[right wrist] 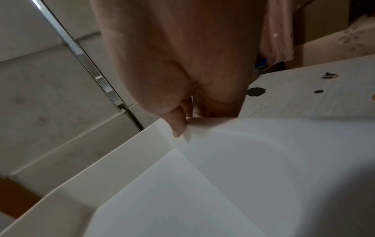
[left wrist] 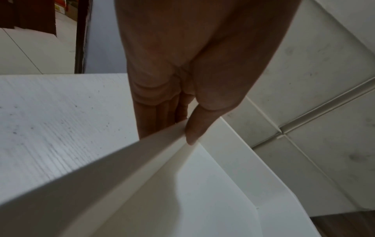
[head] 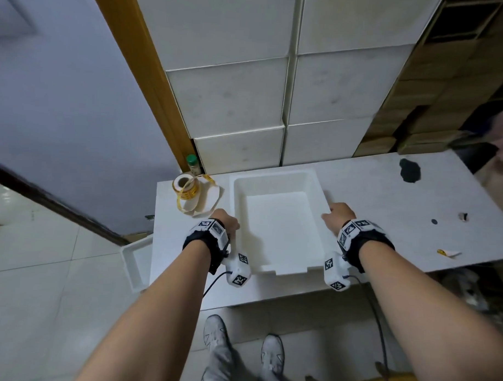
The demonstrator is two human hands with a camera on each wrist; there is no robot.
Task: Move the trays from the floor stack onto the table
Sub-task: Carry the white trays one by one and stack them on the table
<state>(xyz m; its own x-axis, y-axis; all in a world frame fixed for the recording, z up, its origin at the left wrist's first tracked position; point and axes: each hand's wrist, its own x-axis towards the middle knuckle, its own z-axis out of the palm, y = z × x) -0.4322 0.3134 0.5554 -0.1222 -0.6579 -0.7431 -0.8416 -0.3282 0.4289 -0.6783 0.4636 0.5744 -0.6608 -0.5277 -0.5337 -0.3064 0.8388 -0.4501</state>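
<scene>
Head view: white tray (head: pixel 277 219) flat on bench (head: pixel 386 200), long axis running away from body, left hand (head: pixel 226 222) and right hand (head: pixel 339 216) at opposite long rims, equally near.
Left wrist view: thumb (left wrist: pixel 194 128) over rim, grip pinching tray wall.
Right wrist view: same pinch, thumb (right wrist: pixel 178 126) on rim.

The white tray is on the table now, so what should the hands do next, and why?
Probably let go. The tray sits flat on the table, yet the left hand and right hand each pinch a side rim; another tray waits by the floor.
</scene>
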